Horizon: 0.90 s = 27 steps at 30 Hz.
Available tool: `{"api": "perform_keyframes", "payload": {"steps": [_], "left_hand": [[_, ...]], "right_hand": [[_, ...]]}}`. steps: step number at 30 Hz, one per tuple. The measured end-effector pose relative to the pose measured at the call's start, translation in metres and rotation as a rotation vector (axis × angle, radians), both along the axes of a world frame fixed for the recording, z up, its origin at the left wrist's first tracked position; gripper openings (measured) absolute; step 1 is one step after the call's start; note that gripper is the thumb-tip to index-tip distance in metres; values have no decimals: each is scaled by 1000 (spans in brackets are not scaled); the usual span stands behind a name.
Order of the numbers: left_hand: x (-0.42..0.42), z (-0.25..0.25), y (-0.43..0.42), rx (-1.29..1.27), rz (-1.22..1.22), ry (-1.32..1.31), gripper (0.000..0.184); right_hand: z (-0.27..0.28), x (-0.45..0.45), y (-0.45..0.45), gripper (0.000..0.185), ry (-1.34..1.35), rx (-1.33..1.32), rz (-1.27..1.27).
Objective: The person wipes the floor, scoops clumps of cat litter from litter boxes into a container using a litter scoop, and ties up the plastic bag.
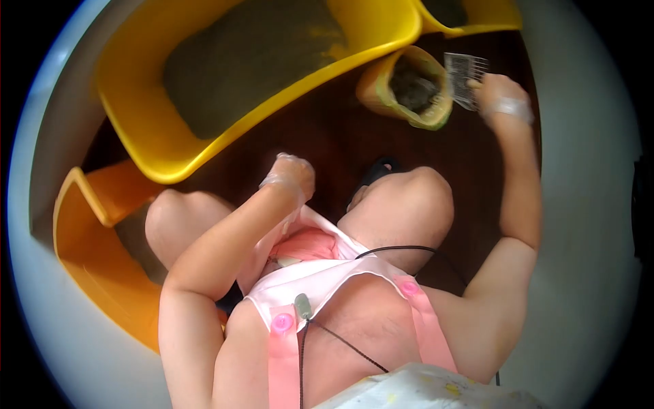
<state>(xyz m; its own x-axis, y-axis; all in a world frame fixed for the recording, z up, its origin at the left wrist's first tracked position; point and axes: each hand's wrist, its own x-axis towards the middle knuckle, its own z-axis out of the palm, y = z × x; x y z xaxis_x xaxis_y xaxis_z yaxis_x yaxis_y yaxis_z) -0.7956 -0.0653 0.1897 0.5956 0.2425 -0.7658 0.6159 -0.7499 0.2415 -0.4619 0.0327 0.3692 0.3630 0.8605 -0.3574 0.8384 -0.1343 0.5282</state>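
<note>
My right hand [501,99], in a thin clear plastic glove, grips a slotted litter scoop [465,78] by its handle. The scoop's blade stands beside the rim of a yellow, bag-lined bin [381,88]. Greyish clumpy material [414,88] lies inside that bin. My left hand [293,178], also gloved, is curled into a fist between my knees, and nothing shows in it. In front of it stands a large yellow litter box [272,102] with grey litter [252,61] covering its bottom.
An orange-yellow tray [92,252] with an opening in its side stands at my left. Another yellow box [487,17] is at the top right. The floor [306,129] is dark brown. Pale walls [586,204] curve along both sides. A black cord [409,247] crosses my leg.
</note>
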Motion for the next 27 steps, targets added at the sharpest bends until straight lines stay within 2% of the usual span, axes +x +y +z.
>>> {"api": "perform_keyframes", "payload": {"steps": [1, 2, 4, 6, 8, 10, 12, 15, 18, 20, 21, 22, 23, 24, 25, 26, 27], "left_hand": [[-2, -4, -3, 7, 11, -12, 35], [-3, 10, 3, -28, -95, -15, 27], [-5, 15, 4, -6, -160, -34, 24], [-2, 20, 5, -57, -136, -3, 26], [-2, 23, 9, -70, -165, -2, 32], [-2, 6, 6, -117, 20, -13, 28], [-7, 5, 11, -74, -79, -20, 22], [-16, 4, 7, 160, 4, -80, 22], [-18, 29, 25, -82, -87, -50, 26], [-29, 49, 42, -113, 143, -46, 32], [-38, 61, 53, -128, 260, -43, 34], [-60, 78, 68, -46, 401, -152, 44], [-88, 90, 82, 58, 589, -287, 46], [-115, 113, 103, 141, 730, -298, 45], [-145, 105, 121, 334, 898, -372, 40], [-189, 72, 136, 418, 1231, -593, 35], [-232, 47, 154, 474, 1438, -1027, 36]], "right_hand": [[10, 4, 6, 35, -27, 33, 21], [19, 13, 14, 39, -26, 35, 57], [42, -4, 32, 37, 57, 119, 81], [45, -15, 58, 36, 142, 159, 173], [40, -44, 82, 37, 90, 130, 318], [43, -75, 90, 37, 34, 172, 420], [43, -108, 98, 40, -5, 173, 515], [38, -148, 132, 43, -28, 75, 476], [5, -173, 165, 27, -37, 22, 447], [-64, -158, 199, 52, 135, -67, 514], [-95, -156, 214, 56, 153, -201, 536], [-125, -155, 228, 60, 170, -334, 559], [-164, -149, 238, 58, 169, -356, 523], [-195, -143, 241, 57, 167, -379, 485], [-208, -142, 239, 57, 203, -409, 444], [-220, -141, 236, 56, 236, -444, 401], [-239, -134, 239, 58, 261, -447, 390]]}}
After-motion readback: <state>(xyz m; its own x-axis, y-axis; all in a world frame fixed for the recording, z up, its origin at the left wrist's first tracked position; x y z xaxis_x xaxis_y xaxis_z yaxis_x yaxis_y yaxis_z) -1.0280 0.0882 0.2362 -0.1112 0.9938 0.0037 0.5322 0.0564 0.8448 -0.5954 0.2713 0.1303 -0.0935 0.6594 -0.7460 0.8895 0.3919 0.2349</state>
